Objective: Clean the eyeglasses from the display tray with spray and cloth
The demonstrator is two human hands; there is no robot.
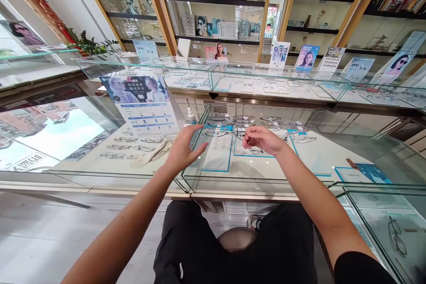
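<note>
My right hand pinches a pair of thin glasses over the glass case. The fingers are close together around the frame, up near the middle of the case top. The glasses hang a little below my fingers. I think the lenses are clear, but the frame is so thin that I can't be sure of its shape.

My left hand is open and wide, with fingers spread. It holds nothing. It hovers over the edge of the case, just beside a pale cloth that lies on the glass.

So the glasses are out and in my hand. The cloth is not picked up yet. A small bottle stands near the back, not touched. Rows of other glasses lie inside the case under the glass.

A poster stands on the case to the left. More glass cases run across the room behind. Shelves on the wall hold photos and small prizes. A green plant sits at the far left. I sit on a stool at the counter.
</note>
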